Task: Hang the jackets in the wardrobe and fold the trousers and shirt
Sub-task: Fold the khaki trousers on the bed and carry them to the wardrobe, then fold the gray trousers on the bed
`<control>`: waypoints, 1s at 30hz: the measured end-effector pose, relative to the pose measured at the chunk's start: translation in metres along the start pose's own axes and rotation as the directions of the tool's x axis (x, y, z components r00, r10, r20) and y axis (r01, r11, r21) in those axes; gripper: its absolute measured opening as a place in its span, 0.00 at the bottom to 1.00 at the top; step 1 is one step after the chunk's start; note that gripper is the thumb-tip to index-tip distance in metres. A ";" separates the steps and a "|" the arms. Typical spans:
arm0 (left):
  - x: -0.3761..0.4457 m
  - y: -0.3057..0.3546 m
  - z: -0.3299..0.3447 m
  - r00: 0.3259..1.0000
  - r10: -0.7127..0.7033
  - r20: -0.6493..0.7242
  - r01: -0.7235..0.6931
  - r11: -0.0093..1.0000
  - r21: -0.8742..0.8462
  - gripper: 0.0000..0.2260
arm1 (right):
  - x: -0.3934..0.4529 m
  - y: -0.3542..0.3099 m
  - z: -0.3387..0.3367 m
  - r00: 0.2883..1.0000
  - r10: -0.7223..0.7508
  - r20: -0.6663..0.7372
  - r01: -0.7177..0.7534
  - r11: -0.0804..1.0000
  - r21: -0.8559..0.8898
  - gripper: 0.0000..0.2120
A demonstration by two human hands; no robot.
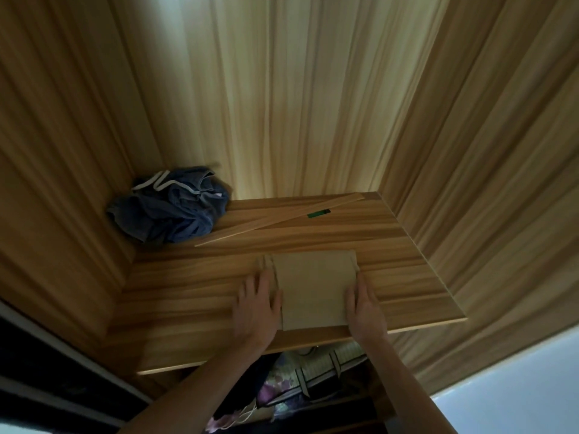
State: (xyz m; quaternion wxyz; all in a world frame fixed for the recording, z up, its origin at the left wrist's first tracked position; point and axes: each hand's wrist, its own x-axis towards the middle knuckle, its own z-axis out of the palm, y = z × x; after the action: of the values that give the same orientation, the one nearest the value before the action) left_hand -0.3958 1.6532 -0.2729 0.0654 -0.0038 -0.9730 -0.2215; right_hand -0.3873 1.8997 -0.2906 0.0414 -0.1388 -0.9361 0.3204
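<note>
Both hands (308, 303) flat on folded tan garment (315, 289); no legible writing

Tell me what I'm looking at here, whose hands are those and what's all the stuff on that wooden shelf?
There is no machine here. A person wears a camera on their head, so the one picture looks forward and down at their own two arms. They are reaching into a wooden wardrobe. On the shelf lies a neatly folded tan garment. The left hand lies flat against its left edge and the right hand against its right edge, fingers straight, as if sliding or squaring it up rather than gripping it. In the back left corner sits a crumpled blue cloth. Behind the tan garment lie thin wooden strips and a small green thing too small to tell. Below the shelf some bags or clothes show dimly.
</note>
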 end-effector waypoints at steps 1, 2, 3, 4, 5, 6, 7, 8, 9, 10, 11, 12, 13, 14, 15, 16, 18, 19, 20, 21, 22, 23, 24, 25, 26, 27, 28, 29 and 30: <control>-0.002 0.001 -0.001 0.995 0.095 0.010 -0.095 0.994 0.045 0.22 | -0.002 0.001 0.000 1.000 -0.004 -0.003 0.004 1.000 -0.006 0.30; -0.003 0.002 -0.001 0.985 0.163 0.051 -0.166 0.984 0.070 0.22 | -0.005 0.002 -0.001 1.000 -0.016 -0.009 0.016 1.000 -0.018 0.30; -0.004 0.003 -0.002 0.974 0.200 0.103 -0.209 0.974 0.086 0.23 | -0.008 0.003 -0.002 0.999 -0.033 -0.014 0.032 0.999 -0.030 0.31; -0.006 0.005 -0.002 0.964 0.217 0.151 -0.234 0.967 0.102 0.24 | -0.012 0.004 -0.003 0.998 -0.052 -0.018 0.051 0.998 -0.037 0.31; -0.008 0.005 -0.003 0.956 0.234 0.175 -0.256 0.959 0.121 0.25 | -0.016 0.005 -0.004 0.997 -0.072 -0.025 0.070 0.997 -0.042 0.31; -0.009 0.006 -0.005 0.951 0.254 0.174 -0.278 0.952 0.129 0.25 | -0.019 0.005 -0.005 0.995 -0.093 -0.037 0.091 0.995 -0.048 0.31; -0.011 0.005 -0.008 0.948 0.274 0.162 -0.295 0.947 0.125 0.25 | -0.023 0.005 -0.006 0.992 -0.115 -0.055 0.112 0.992 -0.058 0.30; -0.013 0.005 -0.013 0.947 0.287 0.144 -0.303 0.946 0.111 0.25 | -0.026 0.003 -0.007 0.988 -0.136 -0.073 0.131 0.989 -0.071 0.29; -0.015 0.003 -0.017 0.948 0.292 0.127 -0.304 0.949 0.090 0.25 | -0.031 0.000 -0.008 0.984 -0.154 -0.091 0.147 0.985 -0.085 0.29; -0.017 0.002 -0.023 0.949 0.294 0.110 -0.302 0.951 0.063 0.24 | -0.036 -0.004 -0.009 0.979 -0.173 -0.108 0.162 0.982 -0.099 0.29; -0.019 0.001 -0.030 0.949 0.300 0.093 -0.305 0.952 0.037 0.24 | -0.042 -0.009 -0.010 0.973 -0.194 -0.124 0.181 0.977 -0.111 0.29; -0.023 0.000 -0.038 0.948 0.311 0.072 -0.313 0.950 0.017 0.24 | -0.049 -0.015 -0.013 0.966 -0.219 -0.138 0.203 0.972 -0.121 0.29; -0.027 -0.001 -0.046 0.943 0.330 0.045 -0.331 0.944 0.005 0.24 | -0.056 -0.022 -0.016 0.957 -0.250 -0.149 0.230 0.964 -0.135 0.31; -0.031 -0.002 -0.055 0.935 0.354 0.020 -0.355 0.935 0.005 0.24 | -0.062 -0.028 -0.018 0.946 -0.281 -0.160 0.258 0.954 -0.151 0.32; -0.034 -0.004 -0.064 0.924 0.382 0.003 -0.382 0.924 0.015 0.25 | -0.069 -0.034 -0.021 0.934 -0.310 -0.176 0.283 0.945 -0.166 0.32; -0.037 -0.007 -0.073 0.913 0.407 -0.003 -0.407 0.913 0.029 0.27 | -0.075 -0.042 -0.024 0.923 -0.332 -0.196 0.300 0.938 -0.177 0.32; -0.040 -0.015 -0.091 0.902 0.431 0.002 -0.431 0.901 0.038 0.28 | -0.090 -0.058 -0.031 0.907 -0.342 -0.247 0.302 0.935 -0.187 0.32; -0.041 -0.018 -0.099 0.899 0.437 -0.002 -0.437 0.899 0.036 0.28 | -0.099 -0.067 -0.035 0.900 -0.337 -0.276 0.293 0.937 -0.189 0.32; -0.043 -0.021 -0.108 0.896 0.443 -0.014 -0.443 0.896 0.036 0.28 | -0.108 -0.076 -0.039 0.893 -0.332 -0.305 0.284 0.940 -0.191 0.32; -0.046 -0.024 -0.116 0.892 0.451 -0.028 -0.450 0.892 0.036 0.28 | -0.118 -0.085 -0.043 0.885 -0.328 -0.332 0.276 0.941 -0.196 0.32; -0.048 -0.026 -0.125 0.887 0.460 -0.037 -0.460 0.888 0.029 0.28 | -0.128 -0.095 -0.047 0.877 -0.328 -0.351 0.270 0.941 -0.205 0.32; -0.051 -0.027 -0.133 0.881 0.472 -0.040 -0.472 0.881 0.012 0.28 | -0.139 -0.105 -0.051 0.870 -0.329 -0.368 0.264 0.940 -0.216 0.32; -0.054 -0.029 -0.140 0.874 0.485 -0.040 -0.485 0.874 -0.008 0.28 | -0.149 -0.115 -0.055 0.864 -0.327 -0.384 0.255 0.940 -0.228 0.32; -0.056 -0.031 -0.147 0.868 0.494 -0.041 -0.495 0.868 -0.029 0.29 | -0.160 -0.125 -0.058 0.858 -0.323 -0.400 0.239 0.939 -0.247 0.31; -0.059 -0.032 -0.154 0.864 0.502 -0.042 -0.503 0.863 -0.051 0.29 | -0.171 -0.134 -0.061 0.852 -0.319 -0.415 0.217 0.937 -0.274 0.31; -0.062 -0.033 -0.161 0.858 0.512 -0.041 -0.513 0.854 -0.079 0.29 | -0.182 -0.143 -0.062 0.847 -0.314 -0.430 0.194 0.934 -0.300 0.31; -0.066 -0.034 -0.168 0.849 0.527 -0.041 -0.528 0.842 -0.109 0.29 | -0.194 -0.150 -0.064 0.841 -0.307 -0.445 0.169 0.932 -0.322 0.31; -0.070 -0.033 -0.174 0.836 0.548 -0.043 -0.548 0.825 -0.139 0.30 | -0.206 -0.157 -0.064 0.835 -0.297 -0.463 0.145 0.931 -0.336 0.30; -0.073 -0.032 -0.179 0.820 0.570 -0.047 -0.569 0.805 -0.168 0.30 | -0.216 -0.163 -0.065 0.830 -0.284 -0.480 0.120 0.931 -0.344 0.30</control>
State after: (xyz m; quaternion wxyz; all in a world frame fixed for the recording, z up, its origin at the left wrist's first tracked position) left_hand -0.3018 1.5488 -0.1365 0.1253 -0.3019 -0.9038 -0.2760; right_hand -0.2074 1.7529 -0.1373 0.3066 -0.1242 -0.9362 0.1190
